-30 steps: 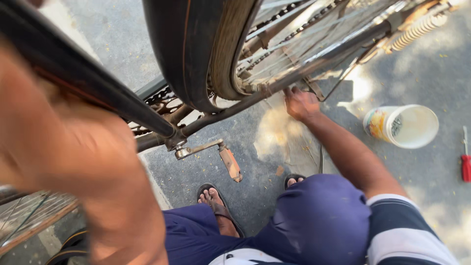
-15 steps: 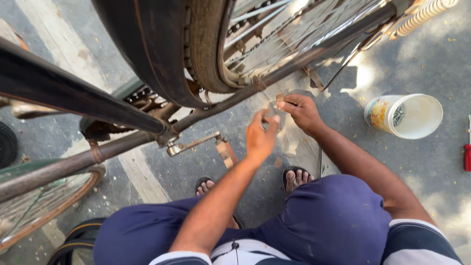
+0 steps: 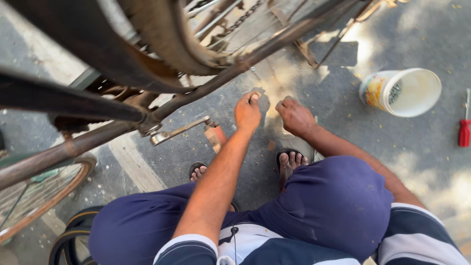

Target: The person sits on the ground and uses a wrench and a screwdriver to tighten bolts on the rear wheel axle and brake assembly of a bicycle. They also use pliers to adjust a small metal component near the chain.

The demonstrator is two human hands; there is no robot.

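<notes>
I squat beside a rusty bicycle (image 3: 274, 41) and both my hands reach toward the ground below its frame tube. My left hand (image 3: 248, 112) has its fingertips pinched together just under the tube; whatever is between them is too small to tell. My right hand (image 3: 294, 117) sits close beside it, curled into a loose fist above the pavement. A crank arm (image 3: 181, 130) with a worn pedal (image 3: 215, 137) hangs just left of my left hand. The tyre (image 3: 162, 44) fills the upper left.
A white plastic tub (image 3: 402, 93) lies on its side at the right, with a red-handled screwdriver (image 3: 464, 132) past it at the frame's edge. Another wheel rim (image 3: 44, 196) lies at the lower left. My sandalled feet (image 3: 292, 161) rest on grey pavement.
My left hand came off the bicycle frame and moved down next to my right hand. Both hands now sit lower and closer together, and the view has tilted down.
</notes>
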